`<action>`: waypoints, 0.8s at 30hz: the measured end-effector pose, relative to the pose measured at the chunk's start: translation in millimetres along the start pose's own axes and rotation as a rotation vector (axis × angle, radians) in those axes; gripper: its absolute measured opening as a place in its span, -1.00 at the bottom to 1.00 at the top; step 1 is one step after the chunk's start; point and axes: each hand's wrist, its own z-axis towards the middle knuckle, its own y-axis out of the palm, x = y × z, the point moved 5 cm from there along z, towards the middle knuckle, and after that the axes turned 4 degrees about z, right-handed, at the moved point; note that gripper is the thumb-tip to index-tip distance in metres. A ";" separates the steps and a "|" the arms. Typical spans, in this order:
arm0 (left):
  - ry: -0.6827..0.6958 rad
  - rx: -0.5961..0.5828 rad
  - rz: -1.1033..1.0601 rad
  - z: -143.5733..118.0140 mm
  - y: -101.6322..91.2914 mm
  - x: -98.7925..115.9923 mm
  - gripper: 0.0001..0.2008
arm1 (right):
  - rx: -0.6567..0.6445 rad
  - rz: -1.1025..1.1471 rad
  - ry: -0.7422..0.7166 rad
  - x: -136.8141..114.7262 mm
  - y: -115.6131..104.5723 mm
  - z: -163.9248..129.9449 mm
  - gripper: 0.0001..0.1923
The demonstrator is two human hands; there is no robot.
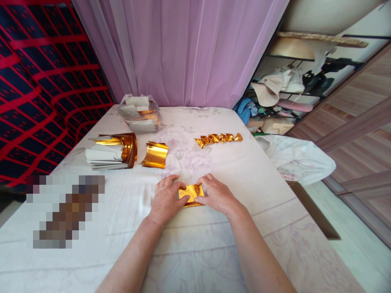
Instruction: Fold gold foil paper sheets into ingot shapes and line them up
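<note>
Lying flat on the cloth-covered table [214, 252], a small sheet of gold foil [192, 194] is pinched between both hands near the middle of the near half. The left hand [165, 198] is laid over the sheet's left edge with fingers curled down and thumb on the foil; the right hand [215, 193] is set on the right edge in the same way, its thumb pressed on the lower corner. Both hands are half closed on the sheet, and the two forearms are spread in a V toward the near edge.

Bare cloth is left open in front of the hands and to their right as far as the table's right edge. A blurred patch is seen to the left.

Beyond the hands, a curled gold sheet [154, 155] is stood alone, and just left of it a stack of gold and white sheets [111, 151] is piled. A row of folded gold pieces [218, 138] is lined up farther right. A clear bag of sheets [139, 114] is placed near the far edge.

The table is backed by a lilac curtain [183, 49], flanked by a red and dark patterned cloth [45, 81] and cluttered shelves [290, 89].
</note>
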 end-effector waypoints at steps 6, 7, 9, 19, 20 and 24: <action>-0.004 -0.013 -0.012 0.3 -0.9 -1.3 -0.76 | -0.041 0.024 -0.020 -0.5 -0.7 -4.4 -0.59; -0.003 -0.017 -0.013 0.5 -1.0 -1.3 -0.75 | -0.047 0.034 -0.030 -0.5 -1.0 -5.2 -0.58; -0.003 -0.026 -0.013 0.8 -0.9 -1.2 -0.75 | -0.050 0.054 -0.050 -0.2 -1.7 -6.8 -0.57; -0.005 -0.028 -0.006 1.0 -1.9 -0.1 -0.74 | -0.014 0.170 -0.244 10.8 5.4 -11.3 -0.50; -0.006 -0.032 -0.003 1.1 -1.9 -0.1 -0.74 | -0.012 0.185 -0.270 11.9 6.3 -11.8 -0.49; -0.005 -0.032 0.001 1.6 -2.4 0.0 -0.75 | -0.004 0.220 -0.329 14.8 8.4 -14.7 -0.43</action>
